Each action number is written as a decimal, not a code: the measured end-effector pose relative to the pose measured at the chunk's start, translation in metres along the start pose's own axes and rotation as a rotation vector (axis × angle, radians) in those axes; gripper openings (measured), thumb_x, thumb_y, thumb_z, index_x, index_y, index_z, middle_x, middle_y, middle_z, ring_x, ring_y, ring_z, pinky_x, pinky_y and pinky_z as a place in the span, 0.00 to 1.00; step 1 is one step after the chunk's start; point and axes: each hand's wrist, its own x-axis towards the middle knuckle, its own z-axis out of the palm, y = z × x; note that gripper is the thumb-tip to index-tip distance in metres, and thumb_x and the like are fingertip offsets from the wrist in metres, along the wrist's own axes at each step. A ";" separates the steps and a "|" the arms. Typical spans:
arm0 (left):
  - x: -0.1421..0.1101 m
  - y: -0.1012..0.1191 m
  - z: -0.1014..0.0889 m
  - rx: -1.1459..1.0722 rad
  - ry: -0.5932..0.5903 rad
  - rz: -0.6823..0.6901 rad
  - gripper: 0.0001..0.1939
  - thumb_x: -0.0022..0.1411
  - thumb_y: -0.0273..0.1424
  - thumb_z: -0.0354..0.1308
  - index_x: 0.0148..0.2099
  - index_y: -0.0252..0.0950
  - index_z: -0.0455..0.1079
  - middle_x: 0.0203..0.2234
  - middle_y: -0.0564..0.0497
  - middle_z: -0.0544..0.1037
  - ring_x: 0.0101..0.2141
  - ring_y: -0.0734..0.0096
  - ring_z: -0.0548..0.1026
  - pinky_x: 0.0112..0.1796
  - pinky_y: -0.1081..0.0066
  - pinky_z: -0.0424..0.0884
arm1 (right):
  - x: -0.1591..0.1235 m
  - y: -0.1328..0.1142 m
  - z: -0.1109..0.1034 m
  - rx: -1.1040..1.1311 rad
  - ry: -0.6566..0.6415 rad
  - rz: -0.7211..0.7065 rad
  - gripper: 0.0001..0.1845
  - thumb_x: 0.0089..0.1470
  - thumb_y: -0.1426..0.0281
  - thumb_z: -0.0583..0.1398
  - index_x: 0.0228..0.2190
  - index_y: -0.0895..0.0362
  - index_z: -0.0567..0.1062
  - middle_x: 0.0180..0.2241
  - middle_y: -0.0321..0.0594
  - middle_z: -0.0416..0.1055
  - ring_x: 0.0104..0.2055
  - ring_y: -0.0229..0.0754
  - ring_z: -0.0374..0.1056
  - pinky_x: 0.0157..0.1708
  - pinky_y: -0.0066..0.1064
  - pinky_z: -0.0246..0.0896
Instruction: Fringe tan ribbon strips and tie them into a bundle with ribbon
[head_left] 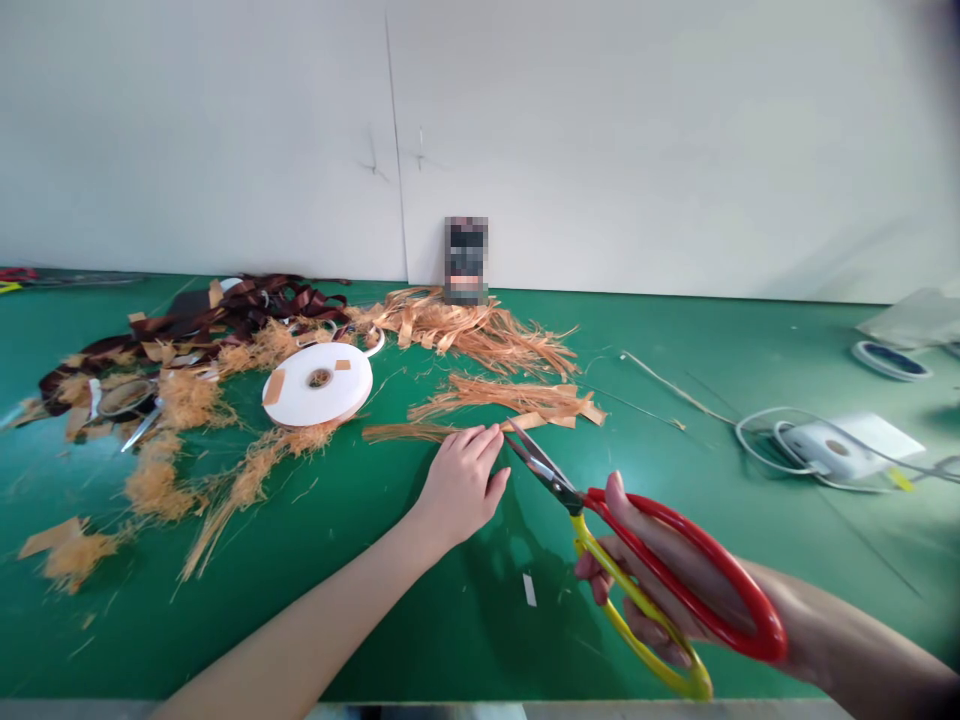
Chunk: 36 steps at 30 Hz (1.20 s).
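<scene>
My left hand (459, 485) is closed over a tan frayed ribbon (409, 432), its fingertips pressing the strip against the table. The loose fringe points left, and the woven end extends beyond my fingers on the right. Scissors (555, 483) with red and yellow handles are gripped in my right hand (679, 555). Their blades are slightly apart, with the tips close to the ribbon beside my left fingertips. Whether they touch it I cannot tell. Just behind lies a fringed bunch of ribbon (502, 395), with a bigger pile of fringed ribbons (465, 330) farther back.
On the left, a white ribbon spool (319, 383) lies among frayed tan fibres (191, 400) and dark brown ribbon (277, 300). A blurred dark device (466, 262) leans on the back wall. A white box with a cable (855, 443) lies right. A paper scrap (529, 590) is in front.
</scene>
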 end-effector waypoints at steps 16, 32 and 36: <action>-0.001 0.001 -0.006 -0.052 0.065 0.070 0.18 0.63 0.30 0.50 0.54 0.30 0.68 0.50 0.41 0.76 0.49 0.55 0.71 0.49 0.55 0.67 | 0.000 -0.028 0.044 -0.196 0.194 0.090 0.30 0.44 0.41 0.55 0.23 0.56 0.62 0.19 0.27 0.60 0.12 0.28 0.54 0.15 0.24 0.47; 0.002 0.001 -0.002 0.032 -0.021 0.037 0.18 0.66 0.31 0.47 0.54 0.29 0.68 0.53 0.40 0.73 0.50 0.57 0.70 0.50 0.57 0.66 | 0.005 -0.021 0.026 -0.166 0.140 0.097 0.26 0.50 0.45 0.54 0.27 0.56 0.65 0.21 0.29 0.63 0.13 0.28 0.55 0.14 0.22 0.47; 0.001 0.001 -0.004 0.038 -0.036 0.054 0.19 0.66 0.30 0.46 0.54 0.28 0.67 0.51 0.39 0.74 0.49 0.57 0.70 0.49 0.57 0.66 | 0.005 -0.024 0.023 -0.187 0.152 0.128 0.27 0.52 0.43 0.52 0.25 0.56 0.62 0.20 0.28 0.60 0.13 0.27 0.54 0.13 0.21 0.46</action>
